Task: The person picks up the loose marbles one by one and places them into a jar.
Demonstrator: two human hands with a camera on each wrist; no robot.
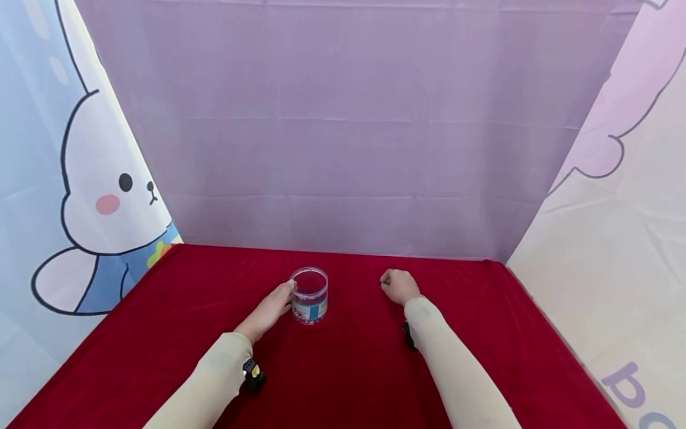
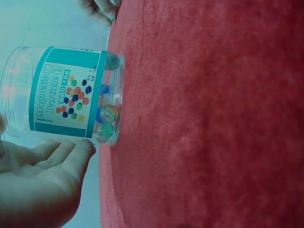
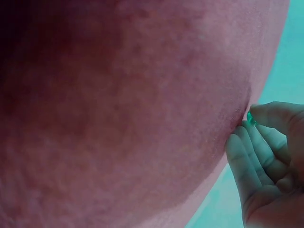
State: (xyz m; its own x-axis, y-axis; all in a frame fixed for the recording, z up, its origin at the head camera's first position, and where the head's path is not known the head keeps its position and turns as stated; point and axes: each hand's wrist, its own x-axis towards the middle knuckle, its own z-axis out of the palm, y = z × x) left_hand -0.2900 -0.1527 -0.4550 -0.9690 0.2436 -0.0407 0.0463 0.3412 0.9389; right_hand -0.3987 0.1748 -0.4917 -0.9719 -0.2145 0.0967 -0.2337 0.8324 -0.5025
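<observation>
A clear plastic jar (image 1: 310, 298) with a blue-and-white label stands upright on the red cloth, its top uncovered. Several glass marbles (image 2: 109, 114) lie at its bottom, seen through the wall in the left wrist view. My left hand (image 1: 269, 310) rests against the jar's left side, fingers fairly straight along the wall and thumb by the rim. Away to the right, my right hand (image 1: 401, 287) is low over the cloth. Between thumb and fingers it pinches a small green marble (image 3: 251, 118), mostly covered by the fingertips.
Red cloth (image 1: 343, 369) covers the table. A purple curtain (image 1: 343, 131) hangs behind its far edge. Printed drapes flank it, one with a white cartoon animal (image 1: 107, 179) at left, a pale one (image 1: 621, 268) at right.
</observation>
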